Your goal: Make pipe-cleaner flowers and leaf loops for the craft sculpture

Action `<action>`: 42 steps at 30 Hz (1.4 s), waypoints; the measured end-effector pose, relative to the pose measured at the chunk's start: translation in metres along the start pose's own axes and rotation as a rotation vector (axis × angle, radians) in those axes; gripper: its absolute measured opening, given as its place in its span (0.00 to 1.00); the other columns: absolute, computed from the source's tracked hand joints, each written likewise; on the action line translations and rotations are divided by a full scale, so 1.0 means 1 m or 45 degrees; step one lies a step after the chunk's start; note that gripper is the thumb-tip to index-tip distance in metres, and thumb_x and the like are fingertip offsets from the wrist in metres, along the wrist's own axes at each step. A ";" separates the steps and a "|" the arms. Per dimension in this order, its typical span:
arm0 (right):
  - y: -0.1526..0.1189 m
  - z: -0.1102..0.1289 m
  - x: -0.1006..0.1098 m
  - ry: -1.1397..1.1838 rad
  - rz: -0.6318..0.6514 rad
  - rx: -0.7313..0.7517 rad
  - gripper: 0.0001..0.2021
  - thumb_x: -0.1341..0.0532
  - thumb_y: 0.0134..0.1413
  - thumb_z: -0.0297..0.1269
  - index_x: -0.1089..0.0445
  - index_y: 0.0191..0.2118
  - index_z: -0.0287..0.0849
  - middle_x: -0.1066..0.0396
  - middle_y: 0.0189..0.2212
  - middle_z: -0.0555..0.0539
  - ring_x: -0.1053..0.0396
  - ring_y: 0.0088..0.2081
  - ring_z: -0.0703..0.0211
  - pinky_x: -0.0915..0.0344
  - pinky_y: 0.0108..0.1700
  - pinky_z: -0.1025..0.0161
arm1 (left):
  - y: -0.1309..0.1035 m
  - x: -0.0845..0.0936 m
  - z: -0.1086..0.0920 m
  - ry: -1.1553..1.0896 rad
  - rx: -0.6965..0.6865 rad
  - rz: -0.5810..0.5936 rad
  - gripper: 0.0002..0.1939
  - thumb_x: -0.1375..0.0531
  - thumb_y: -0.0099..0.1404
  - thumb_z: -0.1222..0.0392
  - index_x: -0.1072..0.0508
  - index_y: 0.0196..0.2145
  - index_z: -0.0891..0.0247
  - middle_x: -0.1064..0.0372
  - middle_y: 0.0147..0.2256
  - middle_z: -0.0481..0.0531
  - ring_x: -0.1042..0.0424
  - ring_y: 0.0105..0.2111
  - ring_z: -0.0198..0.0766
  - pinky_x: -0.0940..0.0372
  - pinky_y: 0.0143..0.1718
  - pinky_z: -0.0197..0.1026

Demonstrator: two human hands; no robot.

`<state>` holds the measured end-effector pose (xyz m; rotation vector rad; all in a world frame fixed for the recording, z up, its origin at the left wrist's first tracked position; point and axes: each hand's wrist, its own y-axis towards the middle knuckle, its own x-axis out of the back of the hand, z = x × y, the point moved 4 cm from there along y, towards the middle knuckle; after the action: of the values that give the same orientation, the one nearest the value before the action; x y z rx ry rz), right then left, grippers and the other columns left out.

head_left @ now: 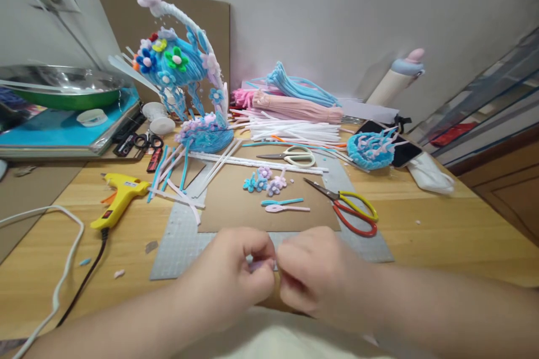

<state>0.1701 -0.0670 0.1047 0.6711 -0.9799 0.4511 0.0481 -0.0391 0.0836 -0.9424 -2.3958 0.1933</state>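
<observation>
My left hand [242,269] is closed at the near edge of the grey cutting mat [168,258], a bit of pale purple pipe cleaner [255,264] showing between thumb and curled fingers. Almost touching it, my right hand [314,269] is closed too; what its fingertips hold is hidden. On the brown cardboard [231,213] beyond them lie a blue looped pipe cleaner [282,202] and a pale pink one [287,209]. Small blue and purple fuzzy flowers [261,179] sit behind these. Red-and-yellow-handled scissors [356,210] lie open at the right.
A yellow glue gun [122,196] with its cord lies left. A blue flowered pipe-cleaner piece [181,61] stands at the back, beside bundles of pipe cleaners [295,106]. Pale-handled scissors [295,156], a blue fuzzy basket [370,150] and a bottle [396,78] are also there.
</observation>
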 end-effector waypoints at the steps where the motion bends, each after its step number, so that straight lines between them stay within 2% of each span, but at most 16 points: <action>1: -0.002 0.005 0.002 -0.182 -0.050 0.198 0.08 0.48 0.48 0.26 0.39 0.21 0.40 0.41 0.16 0.52 0.50 0.19 0.65 0.57 0.22 0.63 | 0.000 -0.004 0.005 -0.176 0.108 0.063 0.04 0.48 0.50 0.64 0.35 0.21 0.63 0.43 0.18 0.43 0.44 0.21 0.31 0.51 0.22 0.34; 4: -0.009 0.013 0.006 -0.463 -0.187 0.632 0.11 0.47 0.49 0.27 0.39 0.19 0.41 0.43 0.13 0.51 0.51 0.17 0.64 0.62 0.21 0.61 | 0.000 -0.017 0.015 -0.746 0.364 0.272 0.02 0.46 0.45 0.63 0.36 0.20 0.63 0.43 0.16 0.41 0.45 0.18 0.29 0.48 0.23 0.34; 6: -0.012 0.014 0.009 -0.442 -0.240 0.735 0.11 0.45 0.49 0.27 0.39 0.18 0.41 0.44 0.12 0.52 0.51 0.16 0.64 0.63 0.21 0.62 | -0.001 -0.023 0.016 -0.984 0.440 0.389 0.03 0.46 0.45 0.62 0.36 0.20 0.64 0.40 0.16 0.42 0.43 0.18 0.29 0.45 0.24 0.35; 7: -0.013 0.014 0.010 -0.385 -0.220 0.715 0.10 0.45 0.49 0.27 0.38 0.19 0.41 0.43 0.13 0.52 0.50 0.16 0.65 0.62 0.21 0.62 | -0.002 -0.024 0.015 -1.007 0.441 0.418 0.03 0.46 0.45 0.62 0.36 0.20 0.64 0.40 0.17 0.43 0.42 0.19 0.29 0.45 0.25 0.35; 9: -0.011 0.009 0.009 -0.153 -0.095 0.447 0.07 0.46 0.49 0.27 0.37 0.22 0.41 0.40 0.15 0.52 0.47 0.18 0.65 0.59 0.21 0.63 | -0.005 -0.020 0.014 -0.846 0.375 0.376 0.02 0.46 0.47 0.63 0.36 0.21 0.64 0.40 0.18 0.43 0.43 0.19 0.29 0.46 0.25 0.34; 11: -0.010 -0.004 0.004 0.290 0.109 -0.102 0.05 0.47 0.51 0.30 0.37 0.27 0.42 0.38 0.18 0.53 0.44 0.19 0.66 0.54 0.20 0.66 | -0.007 -0.011 0.010 -0.448 0.184 0.234 0.02 0.47 0.50 0.65 0.37 0.21 0.63 0.42 0.19 0.43 0.44 0.21 0.30 0.49 0.24 0.34; 13: -0.015 -0.014 -0.010 0.887 0.372 -0.729 0.05 0.50 0.53 0.33 0.40 0.29 0.43 0.39 0.17 0.55 0.44 0.16 0.68 0.51 0.18 0.70 | -0.010 -0.001 -0.002 0.038 -0.178 0.081 0.05 0.48 0.51 0.69 0.38 0.21 0.63 0.42 0.21 0.43 0.43 0.23 0.31 0.48 0.27 0.36; 15: -0.020 -0.012 -0.022 1.444 0.653 -1.154 0.07 0.53 0.52 0.34 0.41 0.29 0.43 0.39 0.15 0.56 0.45 0.12 0.69 0.51 0.13 0.72 | -0.016 0.003 -0.014 0.434 -0.591 -0.008 0.07 0.48 0.53 0.73 0.38 0.23 0.63 0.39 0.23 0.45 0.41 0.26 0.33 0.47 0.30 0.38; 17: -0.020 -0.008 -0.027 1.815 0.852 -1.343 0.08 0.53 0.49 0.33 0.39 0.26 0.41 0.38 0.13 0.54 0.45 0.09 0.69 0.51 0.10 0.73 | -0.021 0.003 -0.020 0.681 -0.866 -0.057 0.07 0.47 0.56 0.73 0.36 0.25 0.63 0.36 0.25 0.47 0.40 0.28 0.35 0.46 0.33 0.40; 18: -0.019 -0.007 -0.027 1.932 0.883 -1.387 0.08 0.52 0.47 0.32 0.37 0.25 0.40 0.37 0.13 0.53 0.45 0.09 0.69 0.51 0.10 0.73 | -0.023 0.004 -0.020 0.760 -0.943 -0.082 0.06 0.47 0.58 0.72 0.36 0.26 0.63 0.35 0.26 0.48 0.39 0.29 0.36 0.46 0.33 0.41; 22: -0.017 -0.007 -0.026 2.159 0.769 -1.522 0.07 0.48 0.43 0.32 0.36 0.22 0.37 0.40 0.12 0.54 0.51 0.09 0.74 0.57 0.10 0.76 | -0.026 0.005 -0.020 0.923 -1.122 -0.190 0.07 0.50 0.64 0.68 0.34 0.29 0.64 0.32 0.28 0.51 0.37 0.30 0.38 0.43 0.38 0.44; 26: -0.017 -0.003 -0.028 2.145 0.678 -1.499 0.04 0.48 0.40 0.30 0.39 0.21 0.39 0.44 0.12 0.57 0.60 0.11 0.76 0.65 0.13 0.75 | -0.031 0.004 -0.020 1.050 -1.269 -0.273 0.12 0.52 0.65 0.69 0.33 0.27 0.64 0.31 0.29 0.52 0.36 0.31 0.38 0.43 0.42 0.46; 29: -0.015 -0.003 -0.031 2.066 0.592 -1.418 0.03 0.49 0.38 0.29 0.41 0.20 0.40 0.49 0.10 0.59 0.64 0.13 0.74 0.68 0.15 0.72 | -0.032 0.003 -0.020 1.088 -1.265 -0.309 0.12 0.52 0.65 0.69 0.33 0.27 0.64 0.31 0.28 0.52 0.35 0.31 0.38 0.42 0.43 0.46; 33: -0.011 -0.010 -0.029 1.591 0.390 -1.210 0.03 0.49 0.36 0.29 0.42 0.18 0.41 0.55 0.12 0.59 0.59 0.17 0.71 0.62 0.18 0.70 | -0.029 0.001 -0.018 0.962 -1.150 -0.331 0.09 0.50 0.61 0.71 0.34 0.27 0.63 0.34 0.25 0.50 0.37 0.28 0.37 0.41 0.37 0.44; 38: -0.007 -0.007 -0.021 0.978 0.273 -0.867 0.06 0.48 0.37 0.27 0.46 0.17 0.40 0.53 0.18 0.56 0.52 0.23 0.69 0.56 0.23 0.70 | -0.021 -0.001 -0.015 0.542 -0.782 -0.347 0.07 0.47 0.51 0.73 0.38 0.21 0.63 0.40 0.20 0.45 0.42 0.23 0.33 0.46 0.27 0.38; 42: -0.009 -0.003 -0.017 0.660 0.231 -0.648 0.09 0.47 0.43 0.28 0.48 0.17 0.40 0.53 0.17 0.56 0.52 0.21 0.70 0.58 0.22 0.69 | -0.014 -0.004 -0.008 0.219 -0.293 -0.172 0.07 0.47 0.52 0.68 0.39 0.18 0.63 0.42 0.19 0.44 0.42 0.23 0.32 0.48 0.25 0.35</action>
<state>0.1688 -0.0720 0.0856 -0.0043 -0.6202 0.4782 0.0465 -0.0529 0.0931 -0.8547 -2.3436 -0.2098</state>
